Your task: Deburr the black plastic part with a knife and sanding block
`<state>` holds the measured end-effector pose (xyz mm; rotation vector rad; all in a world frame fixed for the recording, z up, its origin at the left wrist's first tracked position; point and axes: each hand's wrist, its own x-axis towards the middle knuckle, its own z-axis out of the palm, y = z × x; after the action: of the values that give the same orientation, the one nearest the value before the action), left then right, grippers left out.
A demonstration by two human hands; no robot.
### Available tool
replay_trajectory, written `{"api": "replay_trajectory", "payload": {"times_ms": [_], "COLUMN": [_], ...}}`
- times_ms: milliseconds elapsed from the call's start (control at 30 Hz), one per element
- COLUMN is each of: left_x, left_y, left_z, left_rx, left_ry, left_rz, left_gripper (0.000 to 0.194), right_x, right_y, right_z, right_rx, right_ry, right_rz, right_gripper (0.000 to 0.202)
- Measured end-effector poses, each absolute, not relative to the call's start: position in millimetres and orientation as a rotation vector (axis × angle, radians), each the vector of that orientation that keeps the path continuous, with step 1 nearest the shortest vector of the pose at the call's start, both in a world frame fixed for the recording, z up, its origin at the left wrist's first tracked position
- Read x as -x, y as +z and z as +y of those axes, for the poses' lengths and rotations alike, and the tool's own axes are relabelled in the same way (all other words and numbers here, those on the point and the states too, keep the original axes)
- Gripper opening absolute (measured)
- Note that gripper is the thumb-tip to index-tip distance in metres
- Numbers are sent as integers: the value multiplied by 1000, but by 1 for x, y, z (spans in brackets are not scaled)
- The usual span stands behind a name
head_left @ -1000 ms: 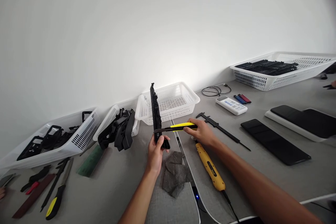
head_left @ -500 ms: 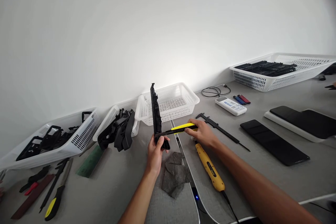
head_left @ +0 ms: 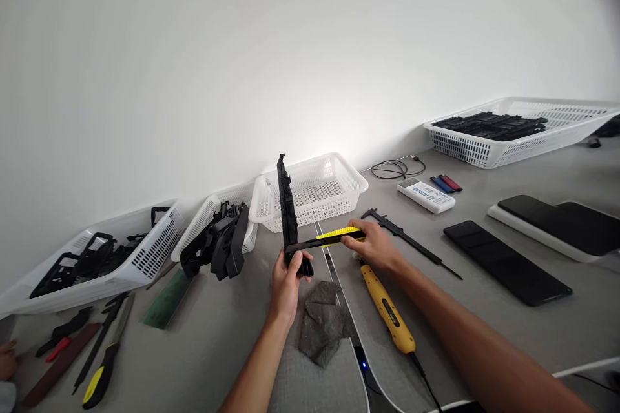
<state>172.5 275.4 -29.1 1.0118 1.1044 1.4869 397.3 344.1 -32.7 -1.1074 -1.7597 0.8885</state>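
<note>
My left hand (head_left: pixel 285 287) is wrapped round the lower end of a long black plastic part (head_left: pixel 287 206), which stands nearly upright. In my right hand (head_left: pixel 372 242) is a yellow and black utility knife (head_left: pixel 339 236), its blade pointing left. The blade's tip lies at the part's lower end, just above my left thumb; whether it cuts in, I cannot tell. Below the hands lies a crumpled dark grey cloth (head_left: pixel 323 329). Under my right forearm's near side rests a yellow corded rotary tool (head_left: pixel 387 310).
Behind the part stands a white basket (head_left: pixel 358 190); two more baskets at left (head_left: pixel 159 245) hold black parts, as does one at right (head_left: pixel 489 158). Calipers (head_left: pixel 407 235), a black phone (head_left: pixel 506 262) and a file (head_left: pixel 104 368) lie about. Another person's hand (head_left: pixel 7 360) shows at far left.
My hands, the knife and the black part look almost unmoved. At the far left edge, another person's hand has come further into view.
</note>
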Motion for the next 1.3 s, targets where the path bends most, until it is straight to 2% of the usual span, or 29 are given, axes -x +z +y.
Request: {"api": "replay_trajectory", "payload": {"times_ms": [700, 1000, 1300], "left_x": [-170, -171, -171], "left_y": [-33, -32, -32], "left_z": [277, 277, 276], "left_rx": [-1004, -1017, -1018], "left_ry": [1485, 1489, 1491], "left_rz": [1095, 1092, 1085], "left_gripper": [40, 39, 36], "right_x": [-403, -400, -404], "right_y": [-35, -35, -36], "right_z": [348, 347, 348], "right_rx": [1141, 1088, 1126], "right_ry": [822, 937, 840], "right_rz": [-1652, -1767, -1655], "right_gripper": [32, 32, 33]}}
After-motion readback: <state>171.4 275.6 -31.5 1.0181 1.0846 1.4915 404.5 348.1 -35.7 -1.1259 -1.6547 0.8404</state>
